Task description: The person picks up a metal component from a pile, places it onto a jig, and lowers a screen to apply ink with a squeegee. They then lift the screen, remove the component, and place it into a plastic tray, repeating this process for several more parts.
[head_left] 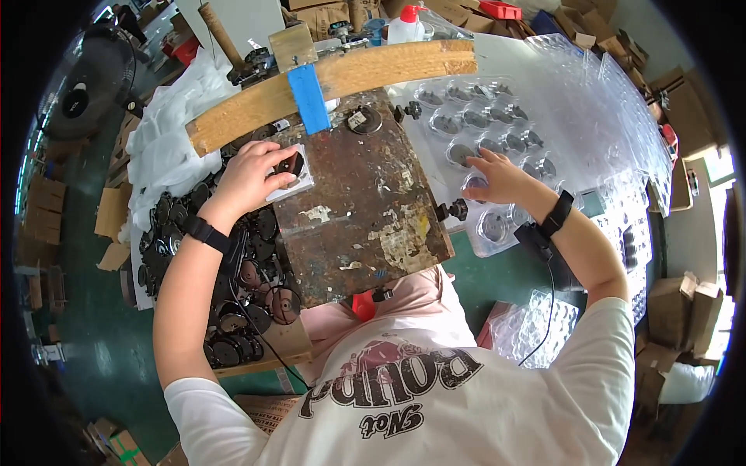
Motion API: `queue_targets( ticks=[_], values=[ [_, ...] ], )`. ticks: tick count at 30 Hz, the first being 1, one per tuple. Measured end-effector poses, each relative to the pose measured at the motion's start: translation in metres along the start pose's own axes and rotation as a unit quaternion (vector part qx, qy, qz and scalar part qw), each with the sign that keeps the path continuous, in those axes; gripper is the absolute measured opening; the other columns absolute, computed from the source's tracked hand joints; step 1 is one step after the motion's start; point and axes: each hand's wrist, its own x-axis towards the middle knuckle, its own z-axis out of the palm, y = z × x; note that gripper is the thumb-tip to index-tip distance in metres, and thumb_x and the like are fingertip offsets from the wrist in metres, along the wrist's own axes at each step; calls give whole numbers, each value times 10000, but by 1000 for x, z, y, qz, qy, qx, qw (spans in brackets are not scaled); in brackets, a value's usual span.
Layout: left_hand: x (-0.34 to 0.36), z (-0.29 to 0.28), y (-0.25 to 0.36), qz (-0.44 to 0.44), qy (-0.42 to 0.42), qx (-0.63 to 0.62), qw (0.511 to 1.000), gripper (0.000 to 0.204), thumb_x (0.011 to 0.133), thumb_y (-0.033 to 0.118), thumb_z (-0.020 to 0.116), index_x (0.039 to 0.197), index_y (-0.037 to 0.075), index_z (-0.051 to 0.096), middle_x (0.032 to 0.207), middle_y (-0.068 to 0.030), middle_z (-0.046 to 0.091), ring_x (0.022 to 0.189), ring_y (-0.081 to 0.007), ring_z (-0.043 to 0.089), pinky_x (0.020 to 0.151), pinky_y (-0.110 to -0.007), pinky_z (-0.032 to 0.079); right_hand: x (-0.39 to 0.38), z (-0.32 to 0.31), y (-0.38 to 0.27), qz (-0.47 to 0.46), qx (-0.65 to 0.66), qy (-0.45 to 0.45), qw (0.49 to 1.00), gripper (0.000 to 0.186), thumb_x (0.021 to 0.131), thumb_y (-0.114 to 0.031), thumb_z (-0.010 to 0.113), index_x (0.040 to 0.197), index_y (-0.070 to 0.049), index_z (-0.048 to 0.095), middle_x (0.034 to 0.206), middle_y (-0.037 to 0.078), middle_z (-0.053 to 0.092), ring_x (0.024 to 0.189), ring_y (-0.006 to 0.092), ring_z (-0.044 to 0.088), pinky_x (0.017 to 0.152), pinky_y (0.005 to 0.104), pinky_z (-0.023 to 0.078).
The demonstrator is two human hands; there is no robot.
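My left hand (250, 177) is at the left edge of a worn, stained board (342, 233). Its thumb and fingers close around a dark round disc (292, 164), which lies over a white square block (305, 180). Over on the right, my right hand (503, 180) reaches above a clear plastic tray (497, 242) with round pockets. Thumb and fingertips are apart, close to a pocket holding a metal disc (475, 185). Nothing shows clearly gripped between them. Several other pockets hold round metal parts (445, 123).
Many dark discs (229, 349) are heaped left of the board. Across its far end runs a curved wooden bar (388, 66) with blue tape (309, 97). Clamp knobs (453, 210) stick out at the right edge. Clear plastic sheets (590, 109) are stacked at far right; a red-capped bottle (406, 27) stands behind.
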Motion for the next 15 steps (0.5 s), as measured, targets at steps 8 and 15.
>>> queue_targets(
  ticks=[8,15],
  values=[
    [0,0,-3,4,-2,1,1000,431,786,332,650,1173,151,600,1106,-80,575,1072,-272,500,924,-369,406,2,-1,-1,3,3,-31,1000,778,745,-525,655,1341,-91,405,1403,277,284,1263,443,332,1024,453,330],
    [-1,1,-3,0,-3,4,1000,426,789,333,650,1175,161,599,1100,-73,577,1071,-266,503,926,-366,407,7,4,6,-8,-6,-11,1000,802,734,-537,656,1349,-94,396,1397,271,298,1267,432,331,1024,450,330]
  ],
)
